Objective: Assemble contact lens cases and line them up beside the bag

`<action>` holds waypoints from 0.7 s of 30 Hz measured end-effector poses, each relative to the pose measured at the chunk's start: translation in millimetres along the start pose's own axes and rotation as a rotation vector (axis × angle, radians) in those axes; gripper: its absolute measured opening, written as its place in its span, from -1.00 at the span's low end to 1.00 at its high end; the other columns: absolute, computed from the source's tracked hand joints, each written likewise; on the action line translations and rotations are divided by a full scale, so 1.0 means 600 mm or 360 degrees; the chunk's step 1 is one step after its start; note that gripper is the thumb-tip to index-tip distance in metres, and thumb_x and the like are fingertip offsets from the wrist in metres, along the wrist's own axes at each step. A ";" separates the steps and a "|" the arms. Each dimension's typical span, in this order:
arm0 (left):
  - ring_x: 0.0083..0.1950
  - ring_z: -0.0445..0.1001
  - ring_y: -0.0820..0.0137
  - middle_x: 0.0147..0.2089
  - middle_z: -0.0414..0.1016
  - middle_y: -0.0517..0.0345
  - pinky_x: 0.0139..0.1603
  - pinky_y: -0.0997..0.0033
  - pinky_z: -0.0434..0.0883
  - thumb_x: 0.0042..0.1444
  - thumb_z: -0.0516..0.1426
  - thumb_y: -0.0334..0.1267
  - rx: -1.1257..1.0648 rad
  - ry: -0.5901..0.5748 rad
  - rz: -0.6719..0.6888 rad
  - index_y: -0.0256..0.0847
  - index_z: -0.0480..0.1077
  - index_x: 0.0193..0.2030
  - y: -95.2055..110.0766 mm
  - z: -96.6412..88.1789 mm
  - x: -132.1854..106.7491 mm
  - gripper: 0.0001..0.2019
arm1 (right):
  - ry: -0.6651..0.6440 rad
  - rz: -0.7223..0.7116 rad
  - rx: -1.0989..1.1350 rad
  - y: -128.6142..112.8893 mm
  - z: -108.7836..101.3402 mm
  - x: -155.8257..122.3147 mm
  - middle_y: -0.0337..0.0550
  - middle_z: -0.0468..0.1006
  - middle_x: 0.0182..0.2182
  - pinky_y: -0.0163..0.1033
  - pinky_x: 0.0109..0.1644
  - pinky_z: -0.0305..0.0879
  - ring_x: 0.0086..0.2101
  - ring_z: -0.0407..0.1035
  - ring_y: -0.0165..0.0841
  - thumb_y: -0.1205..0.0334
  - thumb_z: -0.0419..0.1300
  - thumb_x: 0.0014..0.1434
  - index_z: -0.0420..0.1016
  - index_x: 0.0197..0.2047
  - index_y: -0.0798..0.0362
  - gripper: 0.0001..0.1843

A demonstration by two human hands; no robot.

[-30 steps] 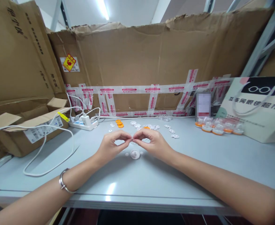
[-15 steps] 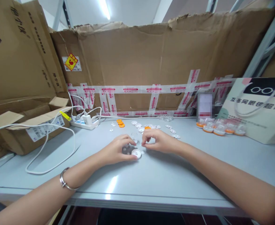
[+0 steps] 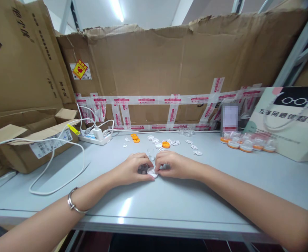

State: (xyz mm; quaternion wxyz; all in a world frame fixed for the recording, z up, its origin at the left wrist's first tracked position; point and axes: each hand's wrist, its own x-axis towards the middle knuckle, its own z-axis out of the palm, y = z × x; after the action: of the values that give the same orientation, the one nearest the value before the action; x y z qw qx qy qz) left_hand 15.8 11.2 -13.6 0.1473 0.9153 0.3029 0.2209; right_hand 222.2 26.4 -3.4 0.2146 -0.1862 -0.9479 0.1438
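My left hand [image 3: 133, 169] grips the rim of a shallow white round plastic cap [image 3: 151, 172] between thumb and fingers, low at the tabletop. Over the cap's right side, my right hand [image 3: 175, 165] is closed in a pinch, fingertips at its inside. Whatever sits in that pinch is too small or hidden to name. Just beyond both hands stands a clear plastic dome [image 3: 151, 154]. Behind my right hand lie an orange ring [image 3: 166, 144], white round caps [image 3: 158, 145] and several small white geared pieces [image 3: 175, 142].
Orange rings [image 3: 135, 138] and tiny white parts [image 3: 126, 140] lie at the back. Finished-looking clear-domed orange pieces [image 3: 245, 145] stand by a paper bag [image 3: 287, 126] and a phone [image 3: 230, 119]. At left are a power strip [image 3: 96, 137], a white cable [image 3: 83, 157] and an open carton [image 3: 25, 147].
My right hand has moved left and slightly down, bringing its fingertips to the white cap. The orange ring behind it is now uncovered. My left hand stays nearly in place.
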 end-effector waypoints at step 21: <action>-0.27 0.33 0.41 -0.29 0.35 0.12 -0.26 0.48 0.28 0.01 0.17 -0.07 -0.0085 -0.0046 -0.0023 -0.21 0.42 -0.17 0.009 -0.002 -0.001 -0.70 | -0.0309 0.0407 0.0070 -0.010 -0.011 -0.010 -0.24 0.45 -0.52 -0.37 -0.37 0.18 -0.49 0.28 -0.48 0.33 0.14 -0.03 0.57 -0.35 0.09 -0.81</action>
State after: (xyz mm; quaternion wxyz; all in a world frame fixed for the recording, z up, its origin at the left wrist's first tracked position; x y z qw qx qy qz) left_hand 17.6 7.0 -10.5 0.1776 0.9120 0.3013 0.2145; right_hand 228.6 19.6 2.3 0.1060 -0.2859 -0.9294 0.2080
